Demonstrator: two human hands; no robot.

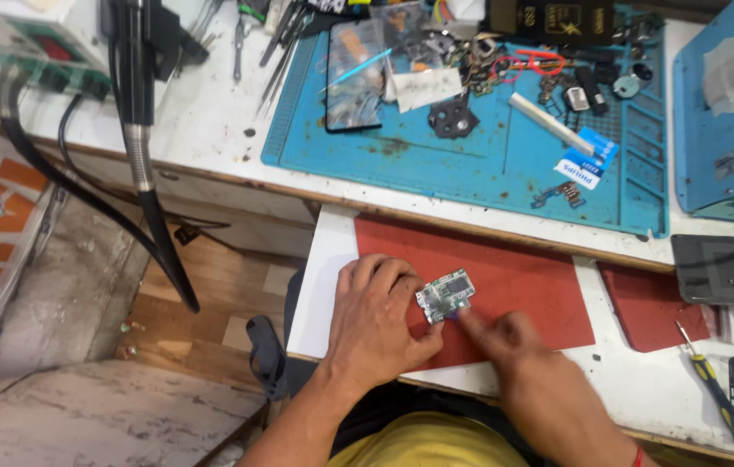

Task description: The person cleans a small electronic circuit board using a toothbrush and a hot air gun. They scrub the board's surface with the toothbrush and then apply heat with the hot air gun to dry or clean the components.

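Note:
A small green circuit board (446,294) with metal shields lies over a red mat (523,277) on a white pull-out shelf. My left hand (380,318) holds the board by its left edge, fingers curled around it. My right hand (514,346) comes in from the lower right and presses a fingertip against the board's lower right corner.
A blue work mat (488,164) on the bench behind carries a phone (354,78), a black round part, small metal parts and a white stick. A blue box (726,104) stands at right. A dark phone frame (726,270), a screwdriver (713,385) and hoses (146,182) lie around.

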